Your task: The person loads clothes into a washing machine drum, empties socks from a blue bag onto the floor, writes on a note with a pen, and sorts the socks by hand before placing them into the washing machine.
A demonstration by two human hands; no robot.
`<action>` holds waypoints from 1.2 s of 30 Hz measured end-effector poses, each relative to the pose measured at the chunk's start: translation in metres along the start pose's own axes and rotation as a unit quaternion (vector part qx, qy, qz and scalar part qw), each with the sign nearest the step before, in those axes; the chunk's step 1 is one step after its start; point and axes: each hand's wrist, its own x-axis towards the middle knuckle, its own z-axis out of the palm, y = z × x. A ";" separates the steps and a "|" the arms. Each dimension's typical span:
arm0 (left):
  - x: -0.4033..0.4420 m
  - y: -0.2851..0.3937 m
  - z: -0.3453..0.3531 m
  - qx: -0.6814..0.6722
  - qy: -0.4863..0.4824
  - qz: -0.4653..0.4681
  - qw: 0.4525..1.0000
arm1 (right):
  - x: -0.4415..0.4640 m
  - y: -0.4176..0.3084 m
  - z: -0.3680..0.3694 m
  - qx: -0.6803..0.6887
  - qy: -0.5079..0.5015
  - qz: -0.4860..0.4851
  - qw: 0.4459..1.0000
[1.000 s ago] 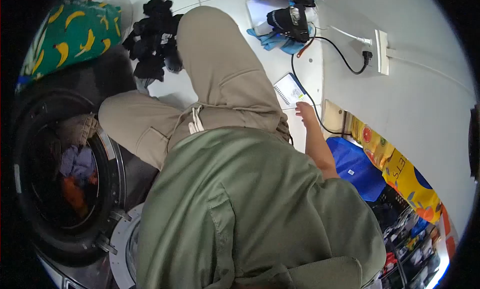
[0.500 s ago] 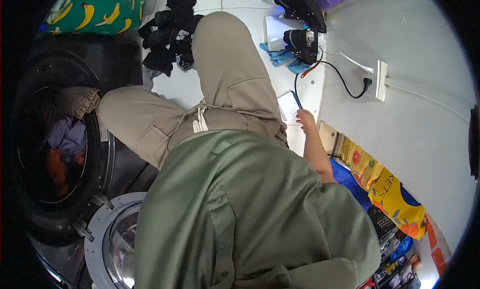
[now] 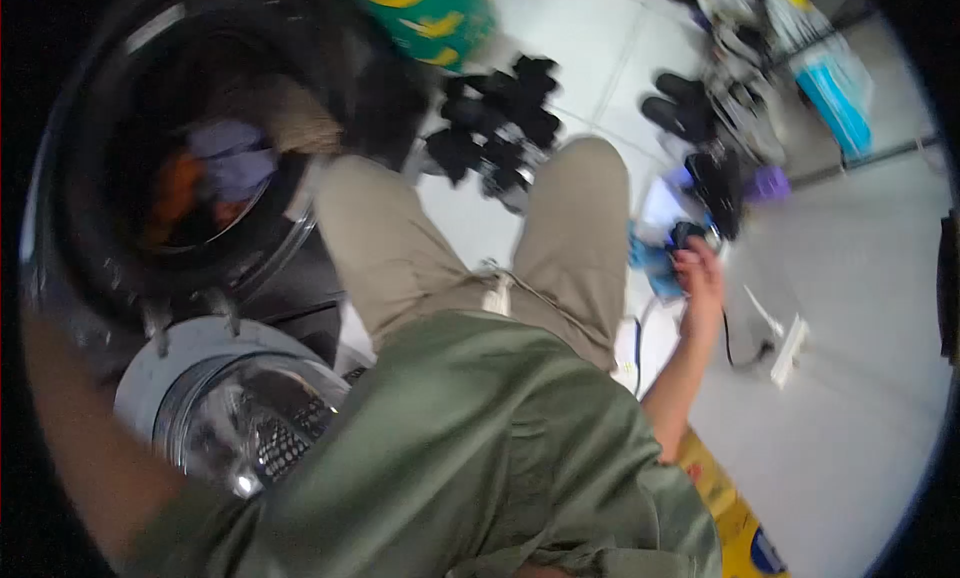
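My right hand is at the black object beside the blue cloth, on the right. Its fingers are blurred and overlap the object, so I cannot tell whether they grip it. At the far left my left forearm shows as a smear; the hand itself is out of sight. The front-loading machine stands open at the left, with a purple cloth, an orange cloth and a brown garment at its opening. Its round door hangs open below.
Black clothes lie on the white floor beyond my knees. Shoes and a purple item are at the upper right. A power strip with cables is on the right wall, above a yellow bag.
The view has swung, bringing the shoes into sight. My right hand has moved from beside the notebook to the black object. My left forearm has come into view. My knees are raised differently.
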 end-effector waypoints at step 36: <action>-0.595 -0.036 0.269 0.114 -0.113 -0.839 0.519 | 0.140 -0.254 0.429 0.022 -0.387 -0.425 0.818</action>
